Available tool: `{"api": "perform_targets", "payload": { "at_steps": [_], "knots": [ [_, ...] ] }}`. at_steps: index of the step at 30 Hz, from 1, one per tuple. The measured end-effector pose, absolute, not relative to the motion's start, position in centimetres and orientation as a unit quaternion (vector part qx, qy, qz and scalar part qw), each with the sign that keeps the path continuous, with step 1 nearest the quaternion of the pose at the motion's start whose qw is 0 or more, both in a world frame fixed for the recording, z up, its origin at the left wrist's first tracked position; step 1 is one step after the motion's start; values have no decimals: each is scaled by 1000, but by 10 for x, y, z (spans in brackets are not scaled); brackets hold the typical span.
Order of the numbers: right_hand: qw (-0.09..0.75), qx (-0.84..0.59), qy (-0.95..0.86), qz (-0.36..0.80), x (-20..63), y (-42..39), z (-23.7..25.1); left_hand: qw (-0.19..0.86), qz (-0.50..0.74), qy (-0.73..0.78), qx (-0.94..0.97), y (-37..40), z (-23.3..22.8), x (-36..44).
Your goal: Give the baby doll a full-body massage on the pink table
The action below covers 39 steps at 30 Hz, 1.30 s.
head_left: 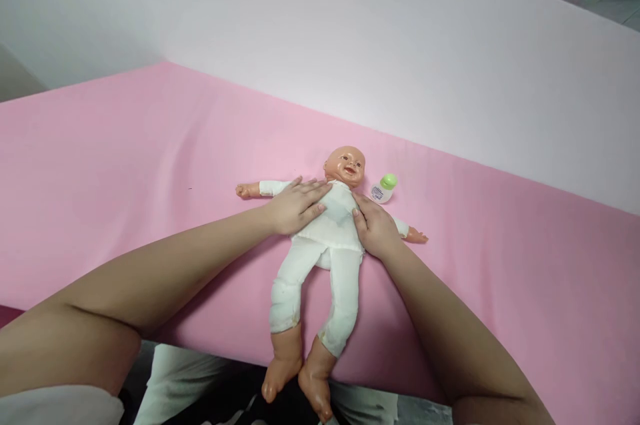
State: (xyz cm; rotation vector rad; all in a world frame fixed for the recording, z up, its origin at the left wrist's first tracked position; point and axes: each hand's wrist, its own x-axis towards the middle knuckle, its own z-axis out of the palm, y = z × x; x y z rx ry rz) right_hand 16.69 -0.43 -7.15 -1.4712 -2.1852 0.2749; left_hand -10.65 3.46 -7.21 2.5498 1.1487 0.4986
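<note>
A baby doll [333, 231] in a white bodysuit lies on its back on the pink sheet [125, 165], head away from me, arms spread, bare feet hanging over the near edge. My left hand [295, 205] rests flat on the doll's chest and shoulder, fingers spread. My right hand [375, 228] presses against the doll's other side at the waist, fingers curled along the torso.
A small white bottle with a green cap [384, 187] lies on the sheet just right of the doll's head. A pale wall [400, 45] rises behind the pink surface. My legs in light trousers [170, 385] show below the near edge.
</note>
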Motion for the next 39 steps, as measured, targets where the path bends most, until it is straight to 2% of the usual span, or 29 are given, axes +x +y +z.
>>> {"api": "perform_targets", "payload": {
  "at_steps": [5, 10, 13, 21, 28, 32, 35, 39],
  "knots": [
    [246, -486, -837, 57, 157, -25, -61, 94, 170, 504, 842, 37, -69, -105],
    [170, -234, -953, 92, 127, -71, -39, 91, 158, 508, 842, 37, -69, -103],
    [139, -183, -967, 105, 116, -85, -38, 87, 154, 502, 847, 36, -68, -102],
    [147, -335, -926, 91, 142, -46, -58, 86, 121, 491, 858, 32, -62, -102],
    [204, -513, -827, 108, 169, -11, -64, 81, 136, 483, 861, 34, -67, -102],
    [156, -606, -775, 87, 172, -6, -60, 55, 175, 471, 863, 33, -71, -101],
    [120, -624, -770, 59, 171, -5, -60, 36, 234, 399, 886, 22, -67, -97],
    [104, -632, -767, 32, 170, -2, -66, 86, 283, 165, 941, -12, -56, -86]
  ]
}}
